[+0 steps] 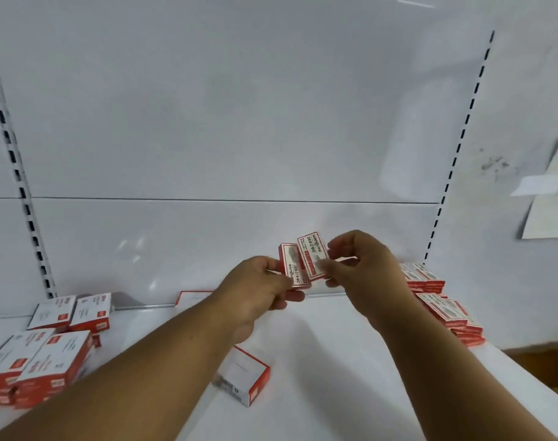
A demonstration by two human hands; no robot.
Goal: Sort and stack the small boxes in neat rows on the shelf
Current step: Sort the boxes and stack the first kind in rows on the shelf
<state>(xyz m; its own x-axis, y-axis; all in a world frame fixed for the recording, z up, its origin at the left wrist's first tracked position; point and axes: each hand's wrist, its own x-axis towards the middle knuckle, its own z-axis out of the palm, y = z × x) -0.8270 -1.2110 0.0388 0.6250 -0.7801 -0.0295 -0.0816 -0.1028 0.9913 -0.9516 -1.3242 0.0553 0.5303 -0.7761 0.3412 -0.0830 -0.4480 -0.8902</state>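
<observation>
Both hands raised mid-frame over white shelf (334, 361). Left hand (258, 291) pinches small red-white box (292, 265); right hand (360, 265) pinches second box (312, 254), the two boxes overlapping. Loose box (244, 380) lies lower centre. Larger box stacks (39, 361) lower left, small-box stacks (443, 303) at right edge.

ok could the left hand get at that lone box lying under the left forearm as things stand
Probably not right away. The left hand already holds a small red and white box. The lone box lies in the open on the shelf with nothing on it, so reach looks free once the hand empties.
</observation>
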